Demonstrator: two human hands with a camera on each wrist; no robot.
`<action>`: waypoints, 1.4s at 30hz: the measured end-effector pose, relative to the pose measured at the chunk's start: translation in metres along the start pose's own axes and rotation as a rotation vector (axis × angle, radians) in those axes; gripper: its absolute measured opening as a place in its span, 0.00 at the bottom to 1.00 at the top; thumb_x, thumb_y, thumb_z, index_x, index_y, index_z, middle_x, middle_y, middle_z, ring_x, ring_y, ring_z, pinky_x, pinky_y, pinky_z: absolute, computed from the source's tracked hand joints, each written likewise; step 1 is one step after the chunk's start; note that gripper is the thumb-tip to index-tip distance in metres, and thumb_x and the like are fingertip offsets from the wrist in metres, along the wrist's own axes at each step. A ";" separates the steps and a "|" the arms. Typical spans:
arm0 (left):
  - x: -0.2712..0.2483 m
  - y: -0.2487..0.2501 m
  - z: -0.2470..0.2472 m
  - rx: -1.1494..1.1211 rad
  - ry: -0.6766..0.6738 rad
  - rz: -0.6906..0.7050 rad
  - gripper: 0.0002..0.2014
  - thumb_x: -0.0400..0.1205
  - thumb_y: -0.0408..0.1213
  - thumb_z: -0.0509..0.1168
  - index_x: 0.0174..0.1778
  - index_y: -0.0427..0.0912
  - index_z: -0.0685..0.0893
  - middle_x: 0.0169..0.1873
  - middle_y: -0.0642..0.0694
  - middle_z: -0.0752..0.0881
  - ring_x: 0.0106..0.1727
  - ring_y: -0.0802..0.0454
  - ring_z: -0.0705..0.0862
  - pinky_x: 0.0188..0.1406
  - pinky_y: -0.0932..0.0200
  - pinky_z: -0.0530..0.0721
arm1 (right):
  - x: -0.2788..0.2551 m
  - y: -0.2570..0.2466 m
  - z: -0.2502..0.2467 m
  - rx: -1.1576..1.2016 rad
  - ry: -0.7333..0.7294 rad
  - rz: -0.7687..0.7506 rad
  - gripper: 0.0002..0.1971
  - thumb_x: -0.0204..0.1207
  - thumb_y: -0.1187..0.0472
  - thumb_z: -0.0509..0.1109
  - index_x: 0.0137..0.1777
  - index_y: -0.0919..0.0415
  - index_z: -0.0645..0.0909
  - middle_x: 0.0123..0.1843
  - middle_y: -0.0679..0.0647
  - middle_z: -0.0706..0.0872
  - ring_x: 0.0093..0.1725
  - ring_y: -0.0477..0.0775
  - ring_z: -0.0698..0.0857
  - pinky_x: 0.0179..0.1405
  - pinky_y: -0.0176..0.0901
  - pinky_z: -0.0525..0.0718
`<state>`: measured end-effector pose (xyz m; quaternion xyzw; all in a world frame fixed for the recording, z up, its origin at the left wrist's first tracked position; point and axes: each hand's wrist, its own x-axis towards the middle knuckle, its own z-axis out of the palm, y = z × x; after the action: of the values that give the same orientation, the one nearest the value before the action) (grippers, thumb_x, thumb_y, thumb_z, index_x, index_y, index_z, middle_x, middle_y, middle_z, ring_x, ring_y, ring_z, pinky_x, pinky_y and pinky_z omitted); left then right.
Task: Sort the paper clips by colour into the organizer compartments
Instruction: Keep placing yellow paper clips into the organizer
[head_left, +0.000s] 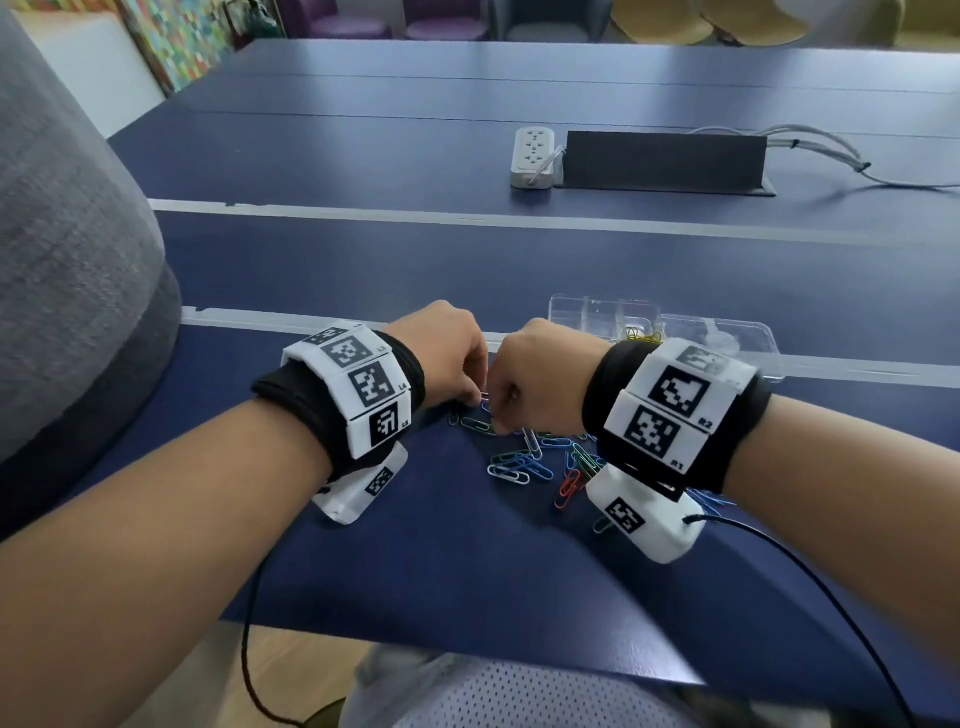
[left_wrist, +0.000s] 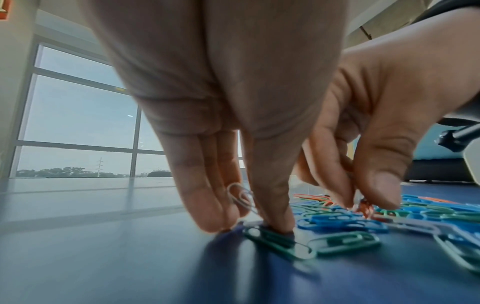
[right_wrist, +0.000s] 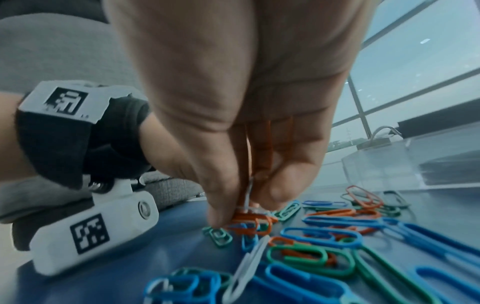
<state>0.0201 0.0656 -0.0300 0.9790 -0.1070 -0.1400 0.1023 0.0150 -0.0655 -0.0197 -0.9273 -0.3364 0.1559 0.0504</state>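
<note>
Paper clips (head_left: 540, 460): loose heap, near bench edge, directly beneath both hands. Left hand (head_left: 447, 353) pinches white clip (left_wrist: 240, 197); right hand (head_left: 540, 374) pinches several. Organizer (head_left: 665, 325) beyond, rightward; right hand nearer.

The left hand (left_wrist: 228, 98) fills the upper middle, fingers pointing down to the glossy dark blue tabletop (left_wrist: 103, 257). A thin silver wire paper clip (left_wrist: 240, 197) is pinched in its grip between the fingers and thumb, tilted, clear of the surface. The thumb tip (left_wrist: 278, 222) presses on a green plastic-coated paper clip (left_wrist: 275, 240) lying flat. Just right of it lies a second green clip (left_wrist: 345, 242). The right hand (left_wrist: 384, 127) reaches in from the right, fingers curled down into a scattered heap of blue, green, orange and white paper clips (left_wrist: 363, 218), its fingertips on an orange clip (left_wrist: 365, 207). Large grid windows (left_wrist: 78, 115) show pale sky behind.
</note>
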 end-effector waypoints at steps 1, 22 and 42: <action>0.000 0.000 -0.001 -0.003 -0.010 0.000 0.04 0.72 0.38 0.74 0.40 0.45 0.91 0.24 0.58 0.80 0.39 0.54 0.83 0.41 0.61 0.80 | -0.001 0.002 -0.002 0.013 0.004 0.007 0.11 0.71 0.54 0.74 0.51 0.55 0.87 0.41 0.54 0.84 0.43 0.56 0.80 0.47 0.45 0.84; -0.013 0.010 -0.004 -0.477 -0.030 -0.112 0.13 0.77 0.29 0.54 0.26 0.44 0.74 0.23 0.48 0.77 0.23 0.49 0.72 0.24 0.64 0.71 | -0.012 0.022 -0.008 0.583 0.021 0.214 0.07 0.69 0.63 0.72 0.32 0.54 0.86 0.26 0.50 0.87 0.21 0.41 0.84 0.29 0.28 0.85; -0.034 0.016 0.014 -0.045 -0.109 0.110 0.06 0.70 0.46 0.75 0.41 0.53 0.90 0.24 0.59 0.76 0.30 0.62 0.75 0.40 0.64 0.77 | -0.021 0.017 -0.001 0.279 -0.015 0.235 0.13 0.73 0.62 0.62 0.43 0.61 0.90 0.30 0.58 0.88 0.42 0.59 0.89 0.47 0.45 0.89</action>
<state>-0.0190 0.0561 -0.0307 0.9601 -0.1627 -0.1896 0.1259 0.0107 -0.0917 -0.0167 -0.9431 -0.2012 0.2130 0.1575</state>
